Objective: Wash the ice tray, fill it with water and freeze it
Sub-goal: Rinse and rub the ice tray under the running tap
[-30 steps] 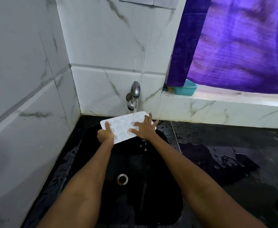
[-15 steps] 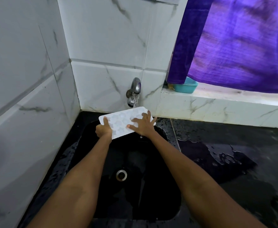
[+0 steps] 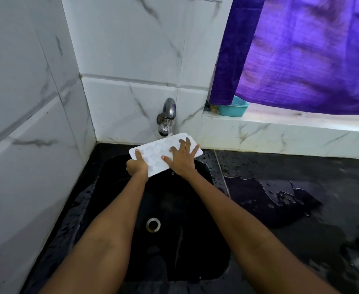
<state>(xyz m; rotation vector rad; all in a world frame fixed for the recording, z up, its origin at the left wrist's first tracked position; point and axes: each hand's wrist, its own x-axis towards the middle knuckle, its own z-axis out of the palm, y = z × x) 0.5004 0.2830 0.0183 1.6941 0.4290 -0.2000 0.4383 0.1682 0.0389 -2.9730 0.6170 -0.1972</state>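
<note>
A white ice tray (image 3: 156, 152) with hexagonal cells is held tilted over the black sink (image 3: 119, 187), just under the chrome tap (image 3: 167, 116). Water runs from the tap onto the tray's far edge. My left hand (image 3: 136, 166) grips the tray's near left corner, thumb on top. My right hand (image 3: 181, 159) lies flat on the tray's right half with its fingers spread, palm against the cells.
The sink's steel drain (image 3: 153, 224) is below my arms. A wet black counter (image 3: 301, 198) with puddles stretches right. A teal tub (image 3: 232, 108) sits on the marble ledge under a purple curtain (image 3: 301, 54). Tiled walls close in on the left and back.
The tray and both hands have shifted slightly up and closer under the tap. My right hand has slid across the tray's surface toward its far right end.
</note>
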